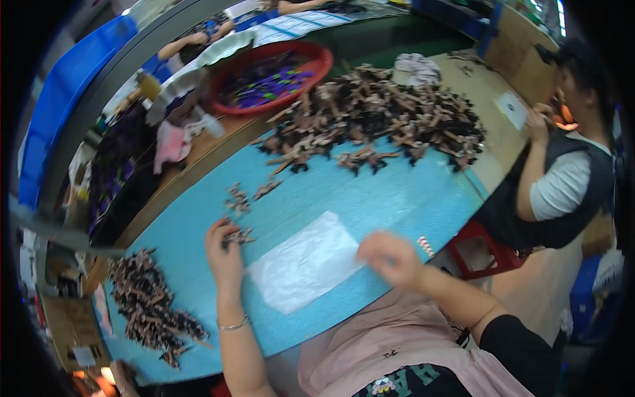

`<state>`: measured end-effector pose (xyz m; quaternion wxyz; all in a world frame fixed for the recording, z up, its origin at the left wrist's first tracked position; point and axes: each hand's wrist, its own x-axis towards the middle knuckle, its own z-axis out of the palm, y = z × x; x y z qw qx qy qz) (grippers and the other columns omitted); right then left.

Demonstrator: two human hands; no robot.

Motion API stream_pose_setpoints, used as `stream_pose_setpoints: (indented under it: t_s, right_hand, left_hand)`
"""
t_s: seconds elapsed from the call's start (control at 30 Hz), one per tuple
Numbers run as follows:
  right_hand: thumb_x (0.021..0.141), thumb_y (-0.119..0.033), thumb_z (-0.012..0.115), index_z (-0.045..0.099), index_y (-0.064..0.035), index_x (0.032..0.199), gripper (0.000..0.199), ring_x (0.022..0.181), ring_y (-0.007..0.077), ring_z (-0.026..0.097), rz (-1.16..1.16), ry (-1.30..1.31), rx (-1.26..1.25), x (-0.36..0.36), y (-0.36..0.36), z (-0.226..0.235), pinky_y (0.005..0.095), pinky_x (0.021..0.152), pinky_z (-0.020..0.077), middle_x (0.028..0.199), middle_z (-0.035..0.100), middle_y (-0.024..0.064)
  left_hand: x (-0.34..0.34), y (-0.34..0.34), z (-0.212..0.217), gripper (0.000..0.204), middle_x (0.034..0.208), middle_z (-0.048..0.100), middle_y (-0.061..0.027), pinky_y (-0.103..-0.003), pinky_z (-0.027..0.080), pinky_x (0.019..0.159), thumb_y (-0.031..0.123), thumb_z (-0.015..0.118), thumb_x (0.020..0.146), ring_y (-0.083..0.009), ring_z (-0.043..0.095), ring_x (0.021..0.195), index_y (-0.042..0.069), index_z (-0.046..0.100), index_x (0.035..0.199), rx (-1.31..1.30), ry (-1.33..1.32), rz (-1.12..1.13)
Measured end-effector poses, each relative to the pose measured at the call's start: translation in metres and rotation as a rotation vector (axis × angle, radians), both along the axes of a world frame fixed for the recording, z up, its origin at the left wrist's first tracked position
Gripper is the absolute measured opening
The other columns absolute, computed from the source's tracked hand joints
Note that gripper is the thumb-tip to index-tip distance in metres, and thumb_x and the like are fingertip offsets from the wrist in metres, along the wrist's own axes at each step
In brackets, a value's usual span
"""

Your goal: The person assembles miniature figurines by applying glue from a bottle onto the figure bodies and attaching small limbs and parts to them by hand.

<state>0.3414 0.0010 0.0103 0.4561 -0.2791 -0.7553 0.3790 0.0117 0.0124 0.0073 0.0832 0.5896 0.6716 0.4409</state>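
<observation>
My left hand (223,246) is over the blue tabletop with its fingers curled onto a small brown-and-black piece (241,236), shaped like a little figure. Just beyond it lie two more such pieces, one of them a pinkish-brown piece (237,199). To the right, a flat translucent white plastic bag (306,261) rests in front of me. Blurred by motion, my right hand (391,258) is at the bag's right edge; whether its fingers grip the bag cannot be made out.
A large heap of similar pieces (377,112) covers the table's far side; a smaller heap (149,301) lies at the left. Behind stands a red basin (324,63) of purple and green items. A co-worker (562,172) is at the right, near a red stool (479,255).
</observation>
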Motion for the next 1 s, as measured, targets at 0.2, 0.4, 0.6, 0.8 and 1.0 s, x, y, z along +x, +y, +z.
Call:
stream_pose_setpoints:
  t_s: [0.2,0.4,0.6,0.8,1.0]
  right_hand:
    - [0.083,-0.011,0.06,0.056,-0.0077,0.115,0.033,0.117,0.0328,0.045,-0.36,-0.406,0.165,0.044,0.097,0.033,0.0417,0.097,0.0362,0.124,0.047,0.015]
    - [0.08,-0.017,0.065,0.048,-0.0107,0.126,0.05,0.123,0.036,0.037,-0.326,-0.735,0.358,0.019,0.126,0.002,0.0448,0.101,0.0324,0.129,0.043,0.0152]
    - [0.074,-0.014,0.068,0.044,-0.0075,0.128,0.059,0.118,0.0375,0.039,-0.274,-0.723,0.225,0.039,0.052,0.007,0.0473,0.094,0.0382,0.122,0.045,0.018]
    - [0.071,-0.006,0.07,0.042,-0.0075,0.131,0.066,0.127,0.0394,0.032,-0.139,-0.585,0.147,0.065,0.023,0.017,0.0456,0.103,0.0317,0.134,0.037,0.0186]
    - [0.069,-0.002,0.071,0.045,-0.0068,0.128,0.065,0.125,0.0332,0.04,0.125,-0.533,-0.053,0.096,0.055,0.026,0.0379,0.101,0.0369,0.135,0.04,0.0186]
  left_hand:
    - [-0.011,0.009,-0.006,0.024,0.114,0.056,-0.0117,-0.032,0.038,0.093,-0.001,0.044,0.077,-0.0205,0.051,0.106,-0.001,0.06,0.095,0.051,-0.434,-0.041]
    - [-0.013,0.012,-0.018,0.018,0.106,0.059,-0.0097,-0.029,0.04,0.089,0.003,0.044,0.088,-0.0183,0.053,0.1,-0.001,0.06,0.096,0.13,-0.383,0.026]
    - [-0.014,0.012,-0.018,0.017,0.1,0.059,-0.0087,-0.028,0.041,0.085,0.003,0.048,0.087,-0.018,0.055,0.093,-0.002,0.059,0.099,0.083,-0.283,0.128]
    - [0.058,0.007,0.018,0.028,0.105,0.057,-0.0139,-0.035,0.039,0.091,0.002,0.049,0.079,-0.0262,0.053,0.102,0.0,0.055,0.107,0.243,-0.024,0.19]
    - [0.215,-0.01,0.037,0.049,0.114,0.054,-0.019,-0.042,0.041,0.091,0.019,0.07,0.073,-0.035,0.052,0.105,0.001,0.052,0.115,-0.069,0.406,-0.407]
